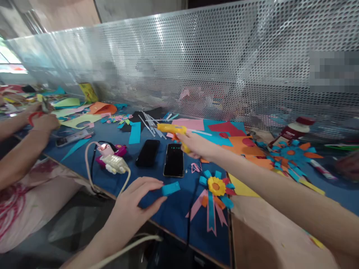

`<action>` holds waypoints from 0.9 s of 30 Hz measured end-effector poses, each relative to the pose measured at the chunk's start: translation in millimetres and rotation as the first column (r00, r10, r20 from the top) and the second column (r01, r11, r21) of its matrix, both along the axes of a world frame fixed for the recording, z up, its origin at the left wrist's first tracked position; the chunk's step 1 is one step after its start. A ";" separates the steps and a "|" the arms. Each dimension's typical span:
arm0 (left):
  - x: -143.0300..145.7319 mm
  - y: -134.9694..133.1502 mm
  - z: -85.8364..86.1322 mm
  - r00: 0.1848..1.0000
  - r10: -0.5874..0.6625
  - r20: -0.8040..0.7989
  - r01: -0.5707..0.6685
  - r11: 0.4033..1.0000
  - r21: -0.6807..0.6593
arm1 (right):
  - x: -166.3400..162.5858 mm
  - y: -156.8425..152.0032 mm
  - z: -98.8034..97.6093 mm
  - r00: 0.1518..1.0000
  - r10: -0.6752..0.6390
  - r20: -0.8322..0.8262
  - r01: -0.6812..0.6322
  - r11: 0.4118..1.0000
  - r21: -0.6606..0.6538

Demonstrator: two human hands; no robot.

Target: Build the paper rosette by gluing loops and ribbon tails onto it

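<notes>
Between the thumb and fingers of my left hand (140, 203) is a small folded strip of blue paper (171, 188), held over the front of the blue table (151, 213). My right hand (196, 144) is wrapped round the handle of a yellow glue gun (172, 129), its nozzle pointing left and a clear glue stick showing behind. Below my right forearm lies a paper flower (216, 185) with a yellow centre, blue, red and orange petals and pink and blue ribbon tails. Two dark phones lie between my hands, one phone (174, 160) showing a lit clock.
A power adapter (114, 162) with cables sits left of the phones. Coloured paper sheets (224, 130), loose glue sticks (147, 123), a blue-orange paper flower (291, 152) and a bottle (294, 130) lie farther back, before a perforated metal screen (179, 63). At left, another person's hands hold scissors (35, 117).
</notes>
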State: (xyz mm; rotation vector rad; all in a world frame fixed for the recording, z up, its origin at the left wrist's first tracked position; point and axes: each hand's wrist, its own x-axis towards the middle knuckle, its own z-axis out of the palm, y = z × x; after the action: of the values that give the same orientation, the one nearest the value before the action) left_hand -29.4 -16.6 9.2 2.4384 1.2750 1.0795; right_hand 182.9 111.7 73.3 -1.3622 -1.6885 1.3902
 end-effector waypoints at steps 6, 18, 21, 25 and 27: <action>-18.3 -42.2 18.8 0.997 -0.010 0.076 0.013 0.999 -0.044 | -103.5 61.5 22.1 0.979 0.132 -0.153 -0.131 0.991 0.020; 10.5 -69.6 7.7 0.843 -0.203 0.498 0.387 0.872 -0.299 | -113.8 38.0 109.0 0.953 0.159 -0.257 -0.112 0.976 0.188; -11.2 -72.4 18.3 0.875 -0.048 0.482 0.174 0.960 -0.220 | -78.4 26.7 121.8 0.962 0.085 -0.260 -0.016 0.966 0.257; -43.2 -65.5 22.6 0.775 0.188 0.603 -0.184 0.981 -0.070 | -39.0 10.5 139.7 0.968 0.029 -0.249 0.049 0.952 0.302; -55.4 -56.1 18.1 0.706 0.273 0.654 -0.318 0.947 -0.052 | -25.0 -0.8 143.6 0.966 0.028 -0.258 0.059 0.945 0.323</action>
State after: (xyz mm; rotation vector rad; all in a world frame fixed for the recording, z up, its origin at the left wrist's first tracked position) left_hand -84.8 -72.6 27.3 1.6240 1.3889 1.8686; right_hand 157.9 110.9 216.9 -0.9601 -1.6387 1.1560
